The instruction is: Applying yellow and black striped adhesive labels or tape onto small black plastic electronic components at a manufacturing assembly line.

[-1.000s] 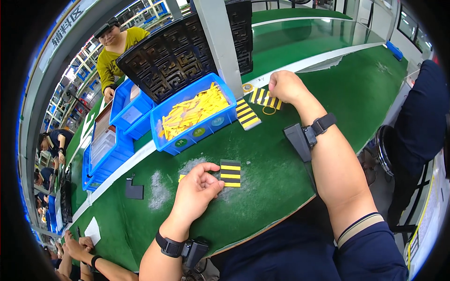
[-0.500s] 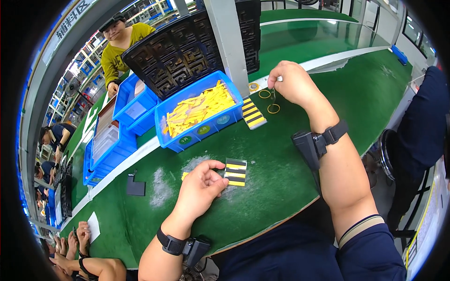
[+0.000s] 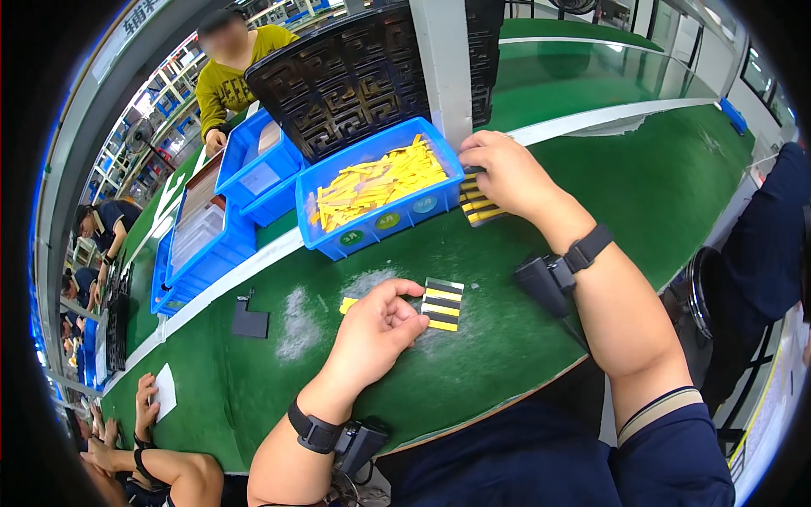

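Observation:
My left hand [image 3: 380, 325] pinches the left edge of a small clear card with black and yellow stripes [image 3: 442, 306], just above the green table. Partly behind that hand lies a small yellow piece [image 3: 348, 304]. My right hand [image 3: 504, 173] is over a larger black-and-yellow striped sheet [image 3: 480, 205], beside the right end of a blue bin [image 3: 397, 221] of yellow strips [image 3: 380, 184]. Its fingers are curled together. What they hold, if anything, is hidden, and the hand covers part of the sheet.
More blue bins [image 3: 215, 258] with flat sheets stand at the left. A black lattice panel [image 3: 342, 80] and a grey post [image 3: 445, 68] rise behind. A dark flat piece [image 3: 250, 321] and pale powder [image 3: 297, 325] lie on the table [image 3: 338, 406]. Co-workers are at left.
My right hand has come down from above the yellow rings to the larger striped sheet, and the rings are now hidden. My left hand still pinches the card. The whole view has shifted slightly.

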A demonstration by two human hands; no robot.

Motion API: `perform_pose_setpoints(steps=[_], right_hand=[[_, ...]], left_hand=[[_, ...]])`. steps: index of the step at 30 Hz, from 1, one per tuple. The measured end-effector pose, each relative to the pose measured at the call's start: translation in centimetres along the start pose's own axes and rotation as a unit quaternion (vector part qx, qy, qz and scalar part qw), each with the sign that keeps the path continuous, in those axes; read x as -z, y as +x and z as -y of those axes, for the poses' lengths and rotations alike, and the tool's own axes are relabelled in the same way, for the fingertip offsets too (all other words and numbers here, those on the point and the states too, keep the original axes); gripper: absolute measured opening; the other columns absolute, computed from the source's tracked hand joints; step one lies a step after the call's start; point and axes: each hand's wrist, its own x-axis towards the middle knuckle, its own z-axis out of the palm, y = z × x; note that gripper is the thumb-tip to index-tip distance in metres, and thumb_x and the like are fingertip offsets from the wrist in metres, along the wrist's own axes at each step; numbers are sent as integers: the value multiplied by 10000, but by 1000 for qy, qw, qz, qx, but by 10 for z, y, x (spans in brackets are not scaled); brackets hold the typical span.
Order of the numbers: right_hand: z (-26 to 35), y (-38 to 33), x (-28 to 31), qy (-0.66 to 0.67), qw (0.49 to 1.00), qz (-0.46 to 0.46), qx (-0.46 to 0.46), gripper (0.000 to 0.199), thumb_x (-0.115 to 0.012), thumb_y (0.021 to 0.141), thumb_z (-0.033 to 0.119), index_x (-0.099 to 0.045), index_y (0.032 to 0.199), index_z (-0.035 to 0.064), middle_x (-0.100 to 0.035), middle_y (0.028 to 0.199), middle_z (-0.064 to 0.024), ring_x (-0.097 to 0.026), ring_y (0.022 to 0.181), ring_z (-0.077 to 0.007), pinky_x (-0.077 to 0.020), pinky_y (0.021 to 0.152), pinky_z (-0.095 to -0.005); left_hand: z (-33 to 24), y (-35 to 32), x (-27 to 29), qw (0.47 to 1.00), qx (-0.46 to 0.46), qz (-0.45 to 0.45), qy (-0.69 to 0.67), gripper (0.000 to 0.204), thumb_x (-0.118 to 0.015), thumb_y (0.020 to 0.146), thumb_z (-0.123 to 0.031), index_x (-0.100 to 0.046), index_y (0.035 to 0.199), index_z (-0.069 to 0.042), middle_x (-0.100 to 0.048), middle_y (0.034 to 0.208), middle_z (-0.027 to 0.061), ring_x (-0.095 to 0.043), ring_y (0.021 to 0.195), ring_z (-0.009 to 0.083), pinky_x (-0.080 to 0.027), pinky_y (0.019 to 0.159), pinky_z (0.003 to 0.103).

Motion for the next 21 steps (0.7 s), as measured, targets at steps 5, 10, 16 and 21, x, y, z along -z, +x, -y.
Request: perform_pose_setpoints(steps=[5,10,16,21], right_hand=[[8,3,14,62,986,25,-156,190,-567,750,62,-656,913,24,-636,924,-150,-607,895,-319,-478,824,-389],[27,5,26,-19,962,175,-210,303,-657,704,211,-629,914,-5,-645,898,-195,-627,875,-329,-497,787,-412],[24,5,14,18,945,202,-257,368,-653,719,207,-591,972,-53,-637,920,-216,-620,890,-345,-496,807,-397],[16,-3,15,33,971,123,-204,341,-648,696,134,-604,983,-46,-636,869,-183,-613,840,-323,-489,769,-376]], left_hand=[[5,-1,2,999,-30,6,16,333,-637,808,-35,-506,1112,-3,-565,710,-12,-527,581,40,-376,453,164],[7,-1,1,999,-32,7,17,331,-640,811,-41,-506,1111,-3,-565,708,-12,-526,579,39,-382,454,167],[5,-2,1,999,-36,7,36,334,-639,815,-52,-508,1119,-1,-572,723,-7,-531,590,41,-392,465,169],[7,-5,1,998,-43,8,55,340,-636,818,-47,-513,1131,1,-576,747,-1,-532,606,43,-410,491,173]])
